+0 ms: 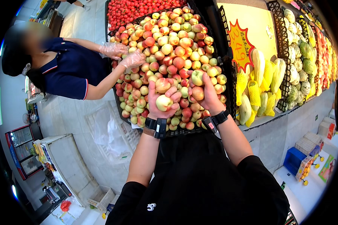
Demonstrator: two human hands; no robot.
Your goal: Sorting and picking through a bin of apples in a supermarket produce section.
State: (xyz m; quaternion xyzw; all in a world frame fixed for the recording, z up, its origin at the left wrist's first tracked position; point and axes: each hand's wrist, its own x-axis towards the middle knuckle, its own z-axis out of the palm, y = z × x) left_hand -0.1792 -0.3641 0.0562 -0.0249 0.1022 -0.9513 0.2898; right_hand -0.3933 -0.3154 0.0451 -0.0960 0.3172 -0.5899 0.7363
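My left hand [160, 108] is palm up above a heap of nectarines [173, 40], holding a pale yellow nectarine [164, 103] and a redder one [162, 85]. To its right, my right hand [211, 95] holds a greenish-yellow nectarine [197, 77] against a red and yellow one [198, 93]. The two hands are apart. Both wrists wear black strapped devices. Beneath them the heaped fruit fills a black plastic crate [183, 132], its near rim close to my body.
Across the crate's left side, a person [73, 67] in clear plastic gloves touches the fruit. Small red tomatoes [138, 9] lie behind. Right are pale melons in yellow foam nets [255, 94] and a price sign [240, 46]. A white basket [112, 132] with plastic bags stands on the floor at left.
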